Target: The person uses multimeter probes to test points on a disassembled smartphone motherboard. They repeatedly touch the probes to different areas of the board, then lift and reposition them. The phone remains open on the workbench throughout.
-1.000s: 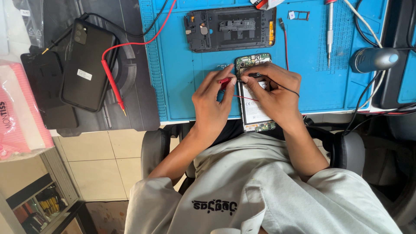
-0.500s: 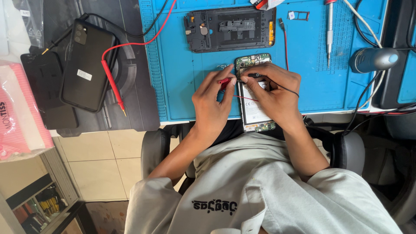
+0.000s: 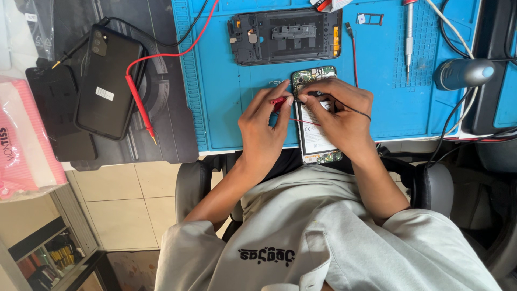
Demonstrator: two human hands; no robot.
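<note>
We see one blue silicone work mat (image 3: 226, 108) covering most of the desk, and beside it a dark mat (image 3: 167, 108) that carries two black phones: one lying face down (image 3: 107, 81) and a second, flatter one (image 3: 51, 113) partly under it. A pink-and-white tissue pack (image 3: 24, 140) sits at the far edge of that side. On the blue mat lie one black phone back frame (image 3: 285, 35), stripped of its cover, one screwdriver (image 3: 409, 37) and one small SIM tray (image 3: 371, 19); a grey lamp head (image 3: 463, 73) hangs over its other edge. The opened phone (image 3: 315, 116), with its green board and white battery exposed, lies at the mat's near edge and overhangs it toward our lap. Our left hand (image 3: 264, 134) pinches the red probe (image 3: 279, 101) between thumb and fingers, its tip at the board. Our right hand (image 3: 339, 116) is closed on the black probe (image 3: 315, 93), resting across the battery. A second red probe (image 3: 140, 108) lies loose on the dark mat.
</note>
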